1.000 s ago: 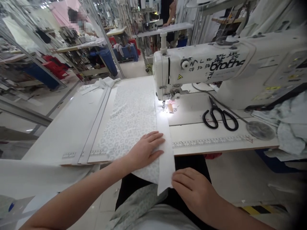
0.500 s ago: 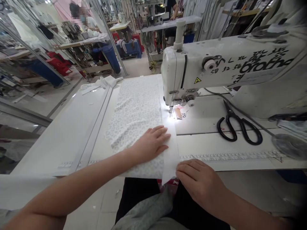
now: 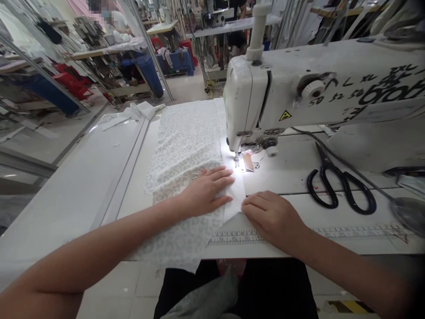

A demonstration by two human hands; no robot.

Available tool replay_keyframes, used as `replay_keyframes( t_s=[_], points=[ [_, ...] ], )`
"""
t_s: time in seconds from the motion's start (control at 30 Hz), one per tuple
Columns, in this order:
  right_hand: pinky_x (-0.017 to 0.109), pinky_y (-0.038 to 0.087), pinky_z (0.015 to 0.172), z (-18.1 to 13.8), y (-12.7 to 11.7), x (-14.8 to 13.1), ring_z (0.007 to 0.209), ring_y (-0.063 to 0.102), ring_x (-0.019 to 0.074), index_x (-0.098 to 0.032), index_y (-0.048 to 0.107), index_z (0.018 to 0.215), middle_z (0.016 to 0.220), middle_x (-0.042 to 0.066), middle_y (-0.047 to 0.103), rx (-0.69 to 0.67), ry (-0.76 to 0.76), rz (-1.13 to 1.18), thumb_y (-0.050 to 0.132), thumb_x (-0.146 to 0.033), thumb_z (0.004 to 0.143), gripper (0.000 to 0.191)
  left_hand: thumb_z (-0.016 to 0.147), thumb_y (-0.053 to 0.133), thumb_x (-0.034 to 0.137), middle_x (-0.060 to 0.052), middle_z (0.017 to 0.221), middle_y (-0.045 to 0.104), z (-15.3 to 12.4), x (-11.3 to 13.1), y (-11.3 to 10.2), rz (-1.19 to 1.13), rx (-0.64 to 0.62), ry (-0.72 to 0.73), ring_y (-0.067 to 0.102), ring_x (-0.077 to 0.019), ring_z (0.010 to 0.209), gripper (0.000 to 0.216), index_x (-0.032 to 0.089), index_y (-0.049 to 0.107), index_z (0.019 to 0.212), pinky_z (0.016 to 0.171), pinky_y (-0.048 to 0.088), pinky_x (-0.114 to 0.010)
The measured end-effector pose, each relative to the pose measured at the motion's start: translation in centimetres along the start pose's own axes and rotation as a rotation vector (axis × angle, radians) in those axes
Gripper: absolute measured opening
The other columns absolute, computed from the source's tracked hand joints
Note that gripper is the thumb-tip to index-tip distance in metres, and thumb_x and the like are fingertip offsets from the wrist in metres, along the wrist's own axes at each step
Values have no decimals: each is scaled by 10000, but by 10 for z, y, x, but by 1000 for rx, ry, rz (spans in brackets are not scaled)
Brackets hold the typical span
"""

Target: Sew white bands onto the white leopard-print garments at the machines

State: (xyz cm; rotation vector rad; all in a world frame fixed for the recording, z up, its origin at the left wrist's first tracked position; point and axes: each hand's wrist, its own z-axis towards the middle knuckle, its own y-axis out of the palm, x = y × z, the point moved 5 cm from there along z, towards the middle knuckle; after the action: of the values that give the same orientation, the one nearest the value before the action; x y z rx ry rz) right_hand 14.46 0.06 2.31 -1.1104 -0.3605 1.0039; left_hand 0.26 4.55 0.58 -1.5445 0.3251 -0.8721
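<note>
Resting flat and open on the spotted white cloth [image 3: 181, 146], not gripping anything: left hand [image 3: 206, 191], closest to the needle [image 3: 237, 160] of the sewing machine [image 3: 318, 88]. Lying long-ways on the white work table [image 3: 66, 208], running from the top middle of the frame down to the bottom middle: that same cloth. Pressing flat too, with no pinch: right hand [image 3: 272, 217], on a thin white strip [image 3: 234, 199] along the cloth's right edge, pointing left. Reaching in from the bottom corners: left arm [image 3: 99, 239] and right arm [image 3: 338, 252].
</note>
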Motion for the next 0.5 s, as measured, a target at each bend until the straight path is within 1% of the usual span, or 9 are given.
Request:
replay_keyframes(
  t_s=[0.1,0.27,0.4,0.5],
  points=[
    [277,388,629,10,2,10,689,505,153,-139,600,688,683,55,585,-26,5,-34,401,-84,813,242,847,382,423,-39,1346,349,9,-8,-3,12,17,11,223,-224,1272,447,215,382,1243,1027,228,-419],
    [269,366,608,25,7,26,662,493,149,-140,604,692,648,53,572,-21,19,-105,389,-105,834,260,850,389,381,-44,1338,354,24,-23,-10,34,25,44,236,-223,1260,412,214,395,1227,1020,228,-405],
    [270,364,625,35,12,39,670,499,146,-142,604,702,657,49,579,-28,17,-150,394,-120,840,252,845,399,381,-55,1299,388,37,-39,-16,48,31,62,281,-227,1228,404,217,412,1213,1003,251,-398],
    [275,375,657,39,16,49,704,517,149,-143,612,735,699,50,601,-31,23,-162,411,-127,838,226,833,421,380,-70,1255,418,45,-48,-21,57,58,58,319,-233,1195,397,208,438,1191,984,281,-397]
  ],
)
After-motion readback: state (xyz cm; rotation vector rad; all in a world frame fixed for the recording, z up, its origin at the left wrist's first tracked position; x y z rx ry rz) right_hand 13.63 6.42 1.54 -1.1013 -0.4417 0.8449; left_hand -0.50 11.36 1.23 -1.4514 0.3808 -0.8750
